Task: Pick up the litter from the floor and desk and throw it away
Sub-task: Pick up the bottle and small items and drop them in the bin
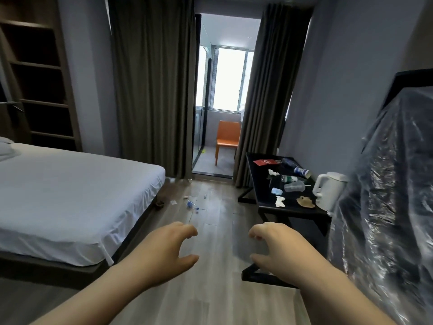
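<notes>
STEP: approach; gather the floor litter point(191, 204) left of the tabletop point(260, 184) first, then the tabletop litter point(289, 184), sparing the kettle point(328, 191) at its near end | HANDS: left hand point(168, 249) and right hand point(278, 249) stretched forward, palms down, fingers loosely curled — both empty | NOTE: floor bits small — possibly a bottle

place: bedroom, hotel-like | left: made bed point(70, 188) with white sheet, open wooden shelves point(39, 78) behind it | far: long dark curtains point(152, 90), opening to a small tiled nook with orange chair point(228, 137) and window point(230, 78) | right: black desk point(262, 177) with white kettle point(328, 191) | underfoot: wood-plank floor point(218, 254)
</notes>
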Motion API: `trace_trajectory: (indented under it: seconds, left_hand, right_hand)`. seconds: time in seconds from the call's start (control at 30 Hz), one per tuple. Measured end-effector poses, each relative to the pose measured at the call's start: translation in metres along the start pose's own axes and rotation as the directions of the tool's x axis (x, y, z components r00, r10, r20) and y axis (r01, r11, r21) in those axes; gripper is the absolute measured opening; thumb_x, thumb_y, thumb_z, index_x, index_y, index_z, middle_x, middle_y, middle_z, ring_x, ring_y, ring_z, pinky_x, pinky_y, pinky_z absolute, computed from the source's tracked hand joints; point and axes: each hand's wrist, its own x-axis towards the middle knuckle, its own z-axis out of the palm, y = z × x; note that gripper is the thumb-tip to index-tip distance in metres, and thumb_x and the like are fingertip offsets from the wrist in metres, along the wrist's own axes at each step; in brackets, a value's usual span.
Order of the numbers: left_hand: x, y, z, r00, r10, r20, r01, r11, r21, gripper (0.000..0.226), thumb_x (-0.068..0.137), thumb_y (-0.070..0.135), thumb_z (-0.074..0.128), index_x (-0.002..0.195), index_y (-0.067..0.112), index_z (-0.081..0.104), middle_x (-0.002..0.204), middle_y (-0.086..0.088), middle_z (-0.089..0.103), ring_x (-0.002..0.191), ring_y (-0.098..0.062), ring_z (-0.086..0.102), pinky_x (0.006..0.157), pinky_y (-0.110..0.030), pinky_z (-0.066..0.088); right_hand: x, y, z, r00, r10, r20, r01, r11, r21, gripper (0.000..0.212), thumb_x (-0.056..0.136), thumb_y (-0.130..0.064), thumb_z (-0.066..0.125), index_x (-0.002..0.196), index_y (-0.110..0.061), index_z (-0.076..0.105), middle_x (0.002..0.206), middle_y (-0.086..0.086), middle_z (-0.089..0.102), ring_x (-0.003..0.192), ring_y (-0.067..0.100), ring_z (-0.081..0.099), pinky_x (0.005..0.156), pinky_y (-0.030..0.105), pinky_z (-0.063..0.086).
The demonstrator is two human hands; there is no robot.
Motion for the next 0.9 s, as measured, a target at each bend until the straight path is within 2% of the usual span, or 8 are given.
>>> trace_trajectory:
  seconds: [0.23,0.37,0.43,0.77,0.9]
  left_hand:
    - [0.083,-0.076,0.014,0.997,-0.036,0.065,0.038,0.999,-0.019,0.050,0.085,0.054,0.057,0.131,0.035,0.047,0.124,0.018,0.052,0.110,0.000,0.052,0.094,-0.019,0.042]
    - [0.133,-0.106,0.029,0.994,-0.040,0.105,0.043,0.999,-0.025,0.050,0.086,0.053,0.056,0.131,0.035,0.047,0.124,0.017,0.052,0.110,-0.001,0.051,0.094,-0.020,0.043]
    - [0.163,-0.121,0.037,0.993,-0.044,0.108,0.047,0.999,-0.024,0.049,0.086,0.052,0.057,0.130,0.034,0.047,0.124,0.016,0.052,0.109,-0.002,0.052,0.094,-0.020,0.043]
    - [0.336,-0.184,0.066,0.988,-0.111,0.110,0.111,0.994,0.009,0.051,0.085,0.053,0.058,0.131,0.035,0.047,0.124,0.017,0.052,0.105,0.002,0.050,0.086,-0.010,0.036]
    - [0.393,-0.209,0.079,0.983,-0.140,0.117,0.141,0.990,0.004,0.050,0.085,0.053,0.058,0.130,0.035,0.048,0.124,0.017,0.052,0.107,0.001,0.051,0.085,-0.010,0.035]
  right_hand:
    - [0.108,0.005,0.034,0.999,0.010,0.040,-0.013,0.999,0.053,0.042,0.084,-0.040,0.059,0.125,-0.032,0.053,0.116,-0.014,0.055,0.111,0.006,0.050,0.085,0.019,0.042]
    - [0.166,0.022,0.050,0.998,0.015,0.060,-0.019,0.997,0.070,0.042,0.084,-0.039,0.060,0.124,-0.032,0.054,0.116,-0.014,0.055,0.109,0.006,0.051,0.084,0.021,0.047]
    - [0.199,0.036,0.059,0.998,0.011,0.061,-0.015,0.997,0.071,0.043,0.083,-0.039,0.060,0.125,-0.032,0.054,0.116,-0.014,0.056,0.109,0.006,0.051,0.084,0.019,0.043]
    - [0.386,0.119,0.090,0.998,-0.027,0.056,0.020,0.992,0.122,0.043,0.080,-0.038,0.062,0.123,-0.031,0.056,0.114,-0.012,0.059,0.109,0.007,0.053,0.085,0.021,0.044]
    - [0.456,0.143,0.099,0.996,-0.045,0.074,0.037,0.993,0.115,0.043,0.079,-0.039,0.063,0.121,-0.031,0.058,0.115,-0.011,0.061,0.108,0.009,0.055,0.087,0.024,0.046]
